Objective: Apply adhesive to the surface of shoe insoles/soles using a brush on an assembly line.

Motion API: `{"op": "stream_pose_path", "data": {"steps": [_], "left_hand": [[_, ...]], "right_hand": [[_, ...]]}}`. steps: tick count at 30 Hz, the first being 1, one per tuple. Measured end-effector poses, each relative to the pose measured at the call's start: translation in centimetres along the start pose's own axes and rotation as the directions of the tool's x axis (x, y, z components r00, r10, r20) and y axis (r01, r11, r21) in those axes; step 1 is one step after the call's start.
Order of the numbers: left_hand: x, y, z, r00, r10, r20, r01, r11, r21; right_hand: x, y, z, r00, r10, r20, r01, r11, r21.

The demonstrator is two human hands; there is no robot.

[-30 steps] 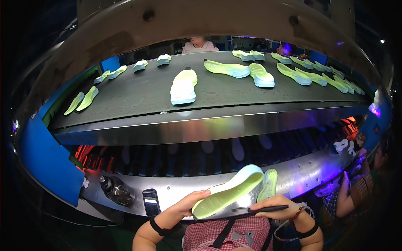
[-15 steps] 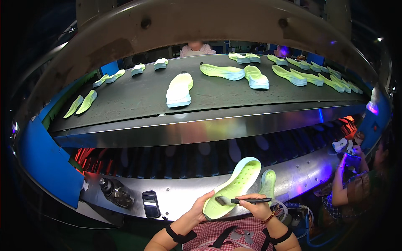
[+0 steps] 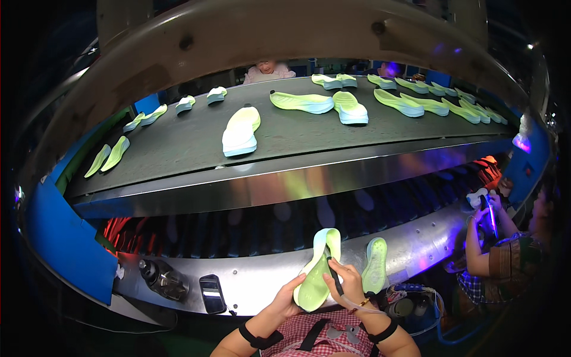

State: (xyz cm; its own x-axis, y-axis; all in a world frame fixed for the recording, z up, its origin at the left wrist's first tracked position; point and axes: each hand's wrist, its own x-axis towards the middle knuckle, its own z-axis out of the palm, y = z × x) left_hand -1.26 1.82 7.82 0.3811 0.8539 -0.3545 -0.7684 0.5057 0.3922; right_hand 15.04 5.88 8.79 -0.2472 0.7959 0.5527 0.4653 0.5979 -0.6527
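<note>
A yellow-green shoe sole [image 3: 315, 290] with a pale, raised rim stands tilted in front of me over the metal ledge. My left hand [image 3: 289, 297] grips its near left edge, thumb on the rim. At its right side, my right hand [image 3: 347, 284] holds a black-handled brush [image 3: 336, 278], now steeply upright, with fingers close to the sole's inner wall. I cannot make out the bristles. A flat, speckled green sole piece [image 3: 375, 266] lies on the ledge just right of my right hand.
The metal ledge [image 3: 256, 279] carries a dark bottle [image 3: 163, 279] and a phone [image 3: 212, 294] at left. Beyond runs a lower line with red-glowing ends, below a dark belt [image 3: 190, 137] bearing several soles [image 3: 241, 132]. Another person [image 3: 505, 256] works at right; tubes hang near my right arm.
The sole has turned more upright. My right hand has swung the brush from lying across the heel to steep at the sole's right side. The whole view has shifted slightly.
</note>
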Motion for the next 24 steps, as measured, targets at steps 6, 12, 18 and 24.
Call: {"op": "stream_pose_path", "data": {"steps": [6,12,18,24], "left_hand": [[-2.6,3.4,-1.1,0.983,0.171,0.058,-0.180,0.963,0.203],[-9.1,13.4,7.1,0.683,0.717,0.137,-0.722,0.635,0.275],[-9.8,29.3,4.4,0.236,0.958,-0.161,-0.855,0.126,-0.503],[-5.0,29.0,6.0,0.089,0.990,0.109,-0.810,0.008,0.586]], "right_hand": [[-0.6,-1.5,-5.5,0.867,0.067,0.494,-0.326,0.825,0.461],[-1.6,-1.2,-8.7,0.918,0.280,0.282,-0.384,0.447,0.808],[-3.4,2.3,-7.8,0.801,0.559,0.213,-0.381,0.203,0.902],[-3.7,3.3,-7.2,0.704,0.686,0.184,-0.372,0.136,0.918]]}}
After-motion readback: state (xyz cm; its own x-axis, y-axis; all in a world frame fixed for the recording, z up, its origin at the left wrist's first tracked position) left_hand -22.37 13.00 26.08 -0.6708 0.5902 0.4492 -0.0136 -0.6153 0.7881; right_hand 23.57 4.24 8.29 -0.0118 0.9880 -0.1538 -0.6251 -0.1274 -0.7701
